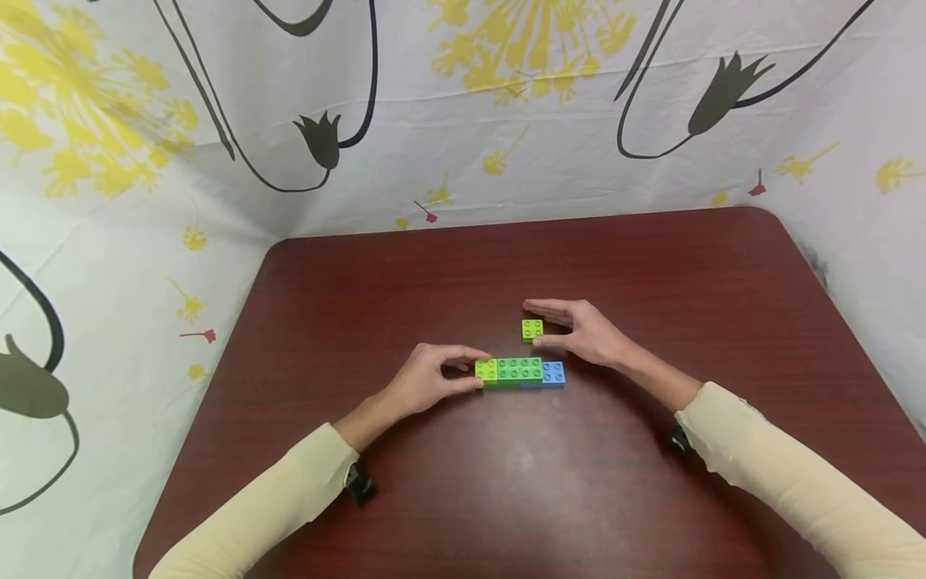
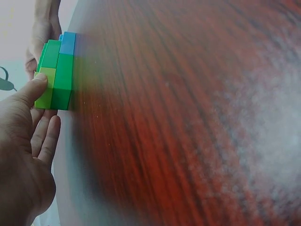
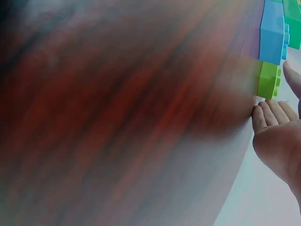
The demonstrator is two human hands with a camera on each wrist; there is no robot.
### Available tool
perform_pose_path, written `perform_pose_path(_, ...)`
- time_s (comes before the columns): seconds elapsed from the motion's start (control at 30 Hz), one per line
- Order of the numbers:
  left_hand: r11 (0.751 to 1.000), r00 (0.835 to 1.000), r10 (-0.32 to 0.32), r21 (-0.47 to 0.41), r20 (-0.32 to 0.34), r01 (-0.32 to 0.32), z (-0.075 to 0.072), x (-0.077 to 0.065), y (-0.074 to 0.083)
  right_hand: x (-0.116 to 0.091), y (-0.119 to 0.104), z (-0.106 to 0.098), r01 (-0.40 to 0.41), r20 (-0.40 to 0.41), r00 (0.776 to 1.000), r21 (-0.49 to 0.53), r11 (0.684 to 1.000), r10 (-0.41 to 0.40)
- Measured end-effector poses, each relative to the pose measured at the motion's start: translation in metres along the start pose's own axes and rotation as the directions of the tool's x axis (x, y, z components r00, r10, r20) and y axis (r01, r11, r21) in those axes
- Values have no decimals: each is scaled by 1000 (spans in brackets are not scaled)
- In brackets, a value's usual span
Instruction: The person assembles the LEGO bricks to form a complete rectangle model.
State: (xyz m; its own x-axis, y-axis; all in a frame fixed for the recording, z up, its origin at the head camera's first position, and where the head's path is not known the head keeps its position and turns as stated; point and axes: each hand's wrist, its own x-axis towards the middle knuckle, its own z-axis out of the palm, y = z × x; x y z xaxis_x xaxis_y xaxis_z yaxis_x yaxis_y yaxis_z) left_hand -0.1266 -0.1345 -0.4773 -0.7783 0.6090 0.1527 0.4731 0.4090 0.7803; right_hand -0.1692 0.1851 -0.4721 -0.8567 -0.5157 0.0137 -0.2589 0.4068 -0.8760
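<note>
The left hand (image 1: 425, 378) pinched one end of the joined bricks (image 1: 518, 370) on the counter (image 1: 391, 289). The right hand (image 1: 589, 334), its fingers parted, straddled a separate lime brick (image 1: 531, 329) just beyond them.

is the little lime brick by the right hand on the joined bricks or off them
Off. In the head view, bare table shows between the lime brick and the joined bricks.

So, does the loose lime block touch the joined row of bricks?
Apart: the head view shows a strip of bare tabletop between the loose lime block and the joined row of bricks.
</note>
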Motion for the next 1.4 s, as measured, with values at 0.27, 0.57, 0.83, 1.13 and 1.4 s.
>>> perform_pose_path(0.27, 1000, 1000, 1, -12, 2, -1, 0, 0, -1, 2, 0, 3, -25, -19, 1000, -57, 998, 24)
perform_pose_path(0.57, 1000, 1000, -5, -13, 12, 5, -1, 0, 2, 3, -3, 3, -33, -49, 998, -108, 994, 28)
perform_pose_path(0.83, 1000, 1000, 4, -11, 9, -4, 0, 1, 0, 4, -5, 2, -46, -81, 996, -117, 992, 37)
perform_pose_path(1.13, 1000, 1000, -9, -16, 5, 9, -1, 0, 0, 5, -7, -1, -52, -90, 995, -93, 994, 44)
perform_pose_path(1.4, 1000, 1000, 0, -13, 5, 0, 0, 0, 0, -12, -11, -6, -69, -97, 993, -58, 996, 63)
